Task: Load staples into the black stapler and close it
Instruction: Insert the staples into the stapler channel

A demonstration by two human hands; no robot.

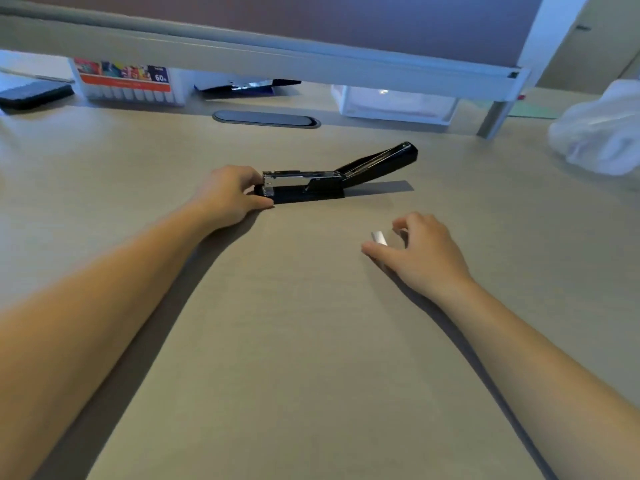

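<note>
The black stapler (322,183) lies on the beige desk (294,341) with its top cover swung back and up to the right, baring the metal staple channel. My left hand (230,195) grips the stapler's front end, thumb and fingers on either side of it. A short silver strip of staples (378,238) lies on the desk to the right and nearer to me. My right hand (420,252) hovers around the strip, thumb and fingers spread on either side; whether they touch it is unclear.
A grey cable grommet (266,118) sits behind the stapler. Under a raised shelf (311,67) are a marker box (128,83), a dark folder (242,88) and a clear tray (394,103). A white plastic bag (599,133) lies far right, a dark pad (33,93) far left.
</note>
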